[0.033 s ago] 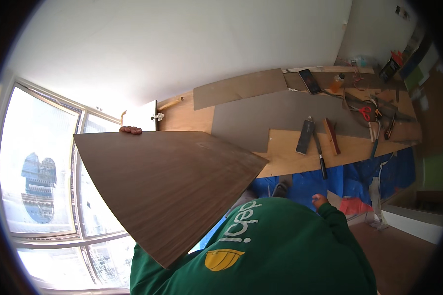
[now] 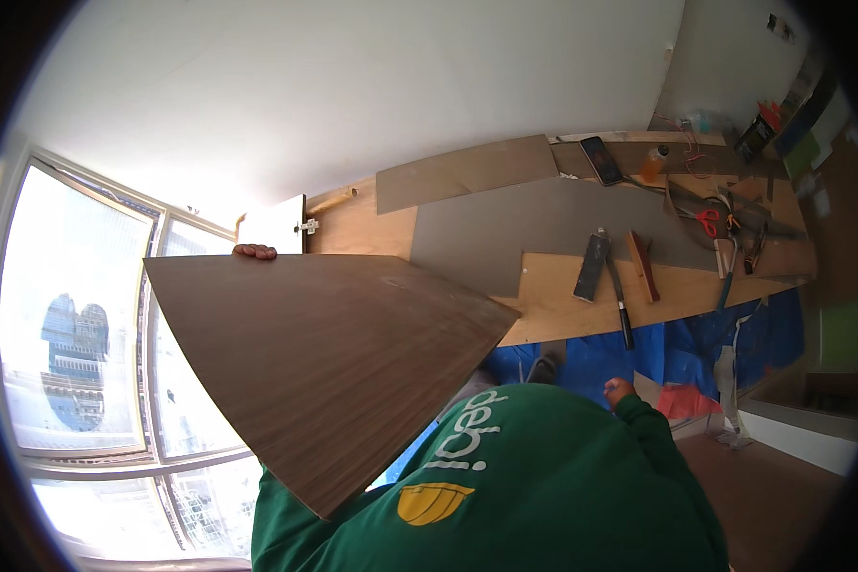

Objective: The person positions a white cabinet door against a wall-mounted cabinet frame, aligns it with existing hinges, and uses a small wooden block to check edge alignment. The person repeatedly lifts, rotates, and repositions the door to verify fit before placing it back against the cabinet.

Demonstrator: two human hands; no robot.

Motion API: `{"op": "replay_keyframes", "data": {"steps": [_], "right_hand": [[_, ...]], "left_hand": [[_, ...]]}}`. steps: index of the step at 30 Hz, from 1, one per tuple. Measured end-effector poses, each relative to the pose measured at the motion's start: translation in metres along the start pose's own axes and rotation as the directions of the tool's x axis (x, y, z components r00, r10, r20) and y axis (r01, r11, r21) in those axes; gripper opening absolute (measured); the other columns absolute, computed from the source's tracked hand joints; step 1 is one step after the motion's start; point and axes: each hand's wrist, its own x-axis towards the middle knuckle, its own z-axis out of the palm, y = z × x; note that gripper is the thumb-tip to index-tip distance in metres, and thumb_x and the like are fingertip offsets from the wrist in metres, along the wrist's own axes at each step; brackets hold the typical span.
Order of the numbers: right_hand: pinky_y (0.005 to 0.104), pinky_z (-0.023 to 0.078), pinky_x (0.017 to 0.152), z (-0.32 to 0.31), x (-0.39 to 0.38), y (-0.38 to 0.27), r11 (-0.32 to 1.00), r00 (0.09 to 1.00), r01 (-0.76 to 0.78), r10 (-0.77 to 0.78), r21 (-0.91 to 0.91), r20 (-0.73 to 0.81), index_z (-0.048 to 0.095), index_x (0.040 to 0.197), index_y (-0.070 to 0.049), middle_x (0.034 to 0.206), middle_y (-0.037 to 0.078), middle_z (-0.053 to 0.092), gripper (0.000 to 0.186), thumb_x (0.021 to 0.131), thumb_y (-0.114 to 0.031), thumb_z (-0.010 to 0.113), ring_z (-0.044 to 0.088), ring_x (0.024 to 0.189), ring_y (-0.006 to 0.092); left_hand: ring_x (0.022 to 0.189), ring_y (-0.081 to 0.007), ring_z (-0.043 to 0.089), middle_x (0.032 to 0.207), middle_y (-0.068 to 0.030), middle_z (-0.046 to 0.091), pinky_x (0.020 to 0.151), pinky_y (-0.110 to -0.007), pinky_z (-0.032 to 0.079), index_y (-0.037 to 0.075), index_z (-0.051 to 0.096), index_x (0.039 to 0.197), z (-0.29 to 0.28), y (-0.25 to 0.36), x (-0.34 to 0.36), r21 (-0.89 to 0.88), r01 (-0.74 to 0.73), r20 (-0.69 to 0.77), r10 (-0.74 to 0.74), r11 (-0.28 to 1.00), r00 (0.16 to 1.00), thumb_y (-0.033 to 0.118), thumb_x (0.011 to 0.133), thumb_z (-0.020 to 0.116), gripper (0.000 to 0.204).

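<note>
A large brown wood-grain panel is held up at my left side, tilted, with one corner over the edge of the workbench. Over its far edge curl the fingers of my left hand; the panel hides the palm and thumb. My right hand hangs low near my body, its fingers curled in, and whether anything is inside does not show. On the bench beyond it lie a grey sanding block, a tool with a black handle and a reddish wooden block.
Grey-brown sheets cover much of the bench. Towards the back right are a phone, a bottle of orange liquid and red-handled scissors. Blue sheeting hangs below the bench front. A window stands at the left.
</note>
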Motion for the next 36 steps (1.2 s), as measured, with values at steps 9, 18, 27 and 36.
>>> {"op": "replay_keyframes", "data": {"steps": [9, 18, 27, 36], "right_hand": [[0.032, 0.054, 0.066, -0.022, -0.023, -0.128, 0.934, 0.954, 0.185, -0.245, 0.306, 0.173, 0.07, 0.09, 0.0, 0.077, 0.007, 0.07, 0.029, 0.101, -0.027, 0.073, 0.068, 0.072, 0.0142], [0.0298, 0.055, 0.086, -0.057, -0.123, -0.303, 0.776, 0.684, 0.495, -0.626, 0.391, 0.376, 0.069, 0.118, 0.0, 0.107, 0.007, 0.074, 0.032, 0.104, -0.029, 0.072, 0.068, 0.099, 0.0126], [0.041, 0.049, 0.11, -0.069, -0.212, -0.389, 0.721, 0.511, 0.639, -0.658, 0.269, 0.553, 0.062, 0.141, -0.002, 0.134, 0.015, 0.068, 0.054, 0.103, -0.038, 0.073, 0.061, 0.131, 0.0255], [0.0403, 0.053, 0.105, -0.008, -0.265, -0.418, 0.461, 0.723, 0.297, -0.681, 0.836, 0.119, 0.058, 0.144, 0.001, 0.135, 0.016, 0.068, 0.056, 0.104, -0.035, 0.072, 0.064, 0.126, 0.0269]], "left_hand": [[0.126, -0.0322, 0.062, 0.129, -0.015, 0.066, 0.113, -0.051, 0.046, 0.002, 0.058, 0.136, 0.011, -0.005, 0.006, 0.129, -0.043, -0.066, 0.051, 0.991, 0.996, 0.032, 0.112, 0.047, 0.041], [0.082, -0.0243, 0.069, 0.09, -0.0087, 0.064, 0.078, -0.035, 0.06, 0.007, 0.058, 0.106, 0.052, -0.044, 0.041, 0.431, -0.046, -0.64, 0.34, 0.901, 0.689, 0.035, 0.11, 0.054, 0.029], [0.066, -0.0228, 0.067, 0.078, -0.0092, 0.061, 0.056, -0.033, 0.058, 0.007, 0.058, 0.103, -0.008, -0.062, 0.043, 0.708, 0.107, -0.578, 0.486, 0.698, 0.656, 0.045, 0.107, 0.051, 0.039], [0.09, -0.0146, 0.063, 0.089, -0.004, 0.062, 0.08, -0.034, 0.057, 0.007, 0.054, 0.102, -0.025, -0.06, 0.061, 0.588, 0.016, -0.362, 0.246, 0.809, 0.899, 0.038, 0.114, 0.045, 0.033]]}}
